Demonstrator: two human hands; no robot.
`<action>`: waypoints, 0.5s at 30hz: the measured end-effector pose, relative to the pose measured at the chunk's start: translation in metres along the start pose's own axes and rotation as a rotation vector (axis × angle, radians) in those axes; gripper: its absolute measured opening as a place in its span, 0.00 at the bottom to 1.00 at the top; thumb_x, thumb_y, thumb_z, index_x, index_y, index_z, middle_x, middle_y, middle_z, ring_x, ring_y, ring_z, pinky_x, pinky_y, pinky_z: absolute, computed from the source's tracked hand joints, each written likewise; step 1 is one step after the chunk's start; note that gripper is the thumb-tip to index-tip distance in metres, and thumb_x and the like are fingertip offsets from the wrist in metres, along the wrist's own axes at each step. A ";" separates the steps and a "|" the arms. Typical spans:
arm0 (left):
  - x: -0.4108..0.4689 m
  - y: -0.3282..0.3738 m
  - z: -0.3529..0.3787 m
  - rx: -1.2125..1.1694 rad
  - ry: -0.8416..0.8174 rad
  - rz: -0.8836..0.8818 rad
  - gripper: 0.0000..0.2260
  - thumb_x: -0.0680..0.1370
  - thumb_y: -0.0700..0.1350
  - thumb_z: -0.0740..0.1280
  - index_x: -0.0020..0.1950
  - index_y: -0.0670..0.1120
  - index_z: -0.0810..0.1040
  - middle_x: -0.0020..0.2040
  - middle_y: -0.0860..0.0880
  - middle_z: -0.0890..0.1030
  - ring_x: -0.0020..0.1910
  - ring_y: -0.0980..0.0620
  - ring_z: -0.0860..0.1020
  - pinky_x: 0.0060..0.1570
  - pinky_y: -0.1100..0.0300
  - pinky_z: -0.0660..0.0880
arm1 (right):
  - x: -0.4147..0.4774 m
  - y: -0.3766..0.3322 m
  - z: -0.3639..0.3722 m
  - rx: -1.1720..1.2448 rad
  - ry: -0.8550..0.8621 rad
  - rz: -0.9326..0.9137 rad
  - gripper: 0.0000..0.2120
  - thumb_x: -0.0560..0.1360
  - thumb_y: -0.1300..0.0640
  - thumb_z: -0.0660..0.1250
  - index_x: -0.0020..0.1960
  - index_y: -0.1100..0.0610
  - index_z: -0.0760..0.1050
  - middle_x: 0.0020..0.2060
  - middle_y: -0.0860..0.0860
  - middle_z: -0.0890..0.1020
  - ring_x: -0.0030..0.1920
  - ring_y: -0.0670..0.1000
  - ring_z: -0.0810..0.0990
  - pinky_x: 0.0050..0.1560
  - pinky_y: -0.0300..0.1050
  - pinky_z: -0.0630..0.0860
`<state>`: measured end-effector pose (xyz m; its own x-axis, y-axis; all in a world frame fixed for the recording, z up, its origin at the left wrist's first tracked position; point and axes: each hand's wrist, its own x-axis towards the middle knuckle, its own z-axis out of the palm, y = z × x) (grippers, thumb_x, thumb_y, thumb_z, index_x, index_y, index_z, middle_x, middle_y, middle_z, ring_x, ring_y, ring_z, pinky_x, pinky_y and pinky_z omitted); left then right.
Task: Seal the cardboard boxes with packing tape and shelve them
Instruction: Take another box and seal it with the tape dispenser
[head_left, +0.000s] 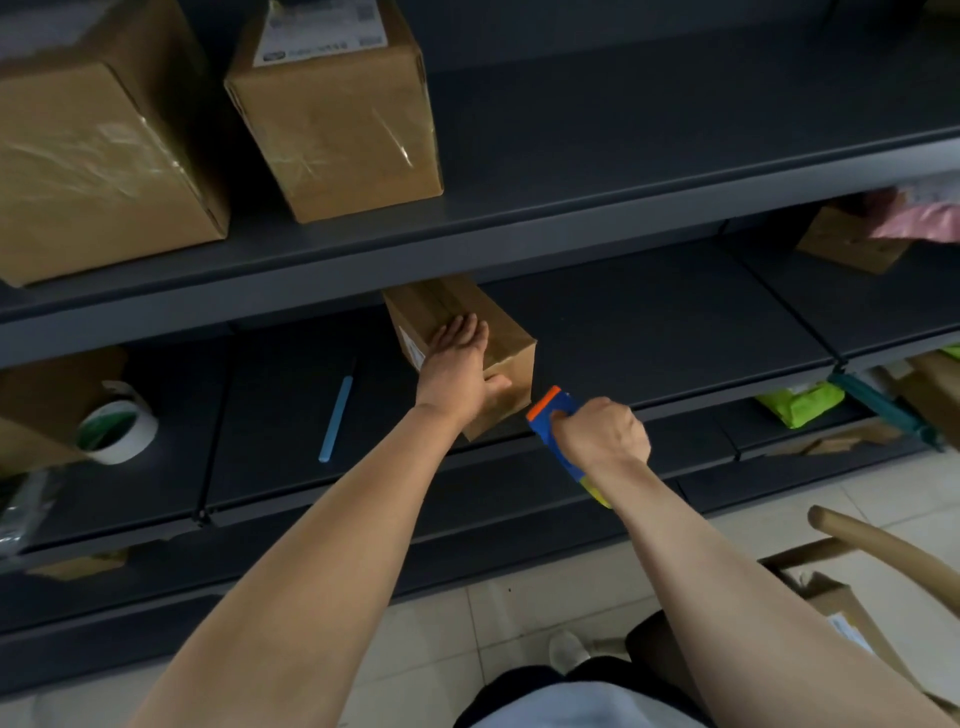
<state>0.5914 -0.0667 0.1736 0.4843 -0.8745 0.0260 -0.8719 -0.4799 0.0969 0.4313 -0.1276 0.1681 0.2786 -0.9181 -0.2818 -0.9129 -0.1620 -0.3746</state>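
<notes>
Dark shelving (597, 208) fills the far side; two large taped boxes (337, 119) stand on its upper level, far left; a long cardboard box (457, 322) lies on the middle level, its near end at the edge; the left hand (457, 364) lies flat on it, fingers spread, thumb over the near end; the right hand (602, 431) is fisted around a blue tape dispenser (550, 415) just right of it; a tape roll (117, 428) sits far left.

Box labels (324, 31) blurred, unreadable

A single head-worn wide-angle view looks forward and steeply down, close to dark shelves (623, 208) filling the upper frame, floor (441, 639) along the bottom.
</notes>
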 end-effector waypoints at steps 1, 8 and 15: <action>0.000 -0.001 -0.001 -0.007 -0.010 0.005 0.36 0.77 0.59 0.62 0.77 0.43 0.51 0.78 0.46 0.52 0.76 0.50 0.49 0.73 0.56 0.45 | 0.004 0.004 -0.003 0.030 0.036 0.019 0.18 0.74 0.45 0.60 0.47 0.60 0.76 0.38 0.55 0.77 0.47 0.60 0.81 0.40 0.44 0.71; -0.008 -0.013 -0.014 -0.127 -0.097 0.084 0.35 0.76 0.54 0.66 0.77 0.49 0.51 0.78 0.52 0.50 0.76 0.52 0.46 0.74 0.55 0.42 | 0.039 0.006 -0.011 0.096 0.081 0.009 0.14 0.78 0.48 0.61 0.43 0.59 0.72 0.31 0.51 0.73 0.31 0.50 0.74 0.31 0.43 0.69; -0.027 -0.033 -0.027 -0.060 -0.104 0.052 0.32 0.76 0.42 0.67 0.74 0.63 0.57 0.77 0.53 0.46 0.75 0.45 0.42 0.72 0.44 0.42 | 0.063 -0.008 0.005 -0.159 -0.002 -0.059 0.22 0.77 0.56 0.66 0.68 0.62 0.68 0.61 0.60 0.76 0.65 0.60 0.72 0.70 0.54 0.63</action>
<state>0.6093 -0.0251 0.1966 0.4256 -0.9022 -0.0702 -0.8883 -0.4313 0.1579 0.4573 -0.1826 0.1492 0.3334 -0.9046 -0.2656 -0.9307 -0.2708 -0.2459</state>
